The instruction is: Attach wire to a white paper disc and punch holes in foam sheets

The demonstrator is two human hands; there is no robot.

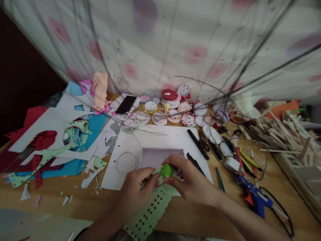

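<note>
A strip of light green paper with rows of small flower-shaped holes hangs from my hands above the front of the desk. My left hand is closed on the paper's upper left edge. In my right hand is a paper punch with a bright green top, gripped between thumb and fingers at the paper's top end. The punch's lower part is hidden. Behind my hands lies a white sheet with pencilled circles and a pale rectangle.
Paper scraps are heaped at the left. Small decorated paper discs and a phone lie at the back. To the right are scissors, a blue glue gun and a pile of wooden sticks. Thin dark branches cross the upper view.
</note>
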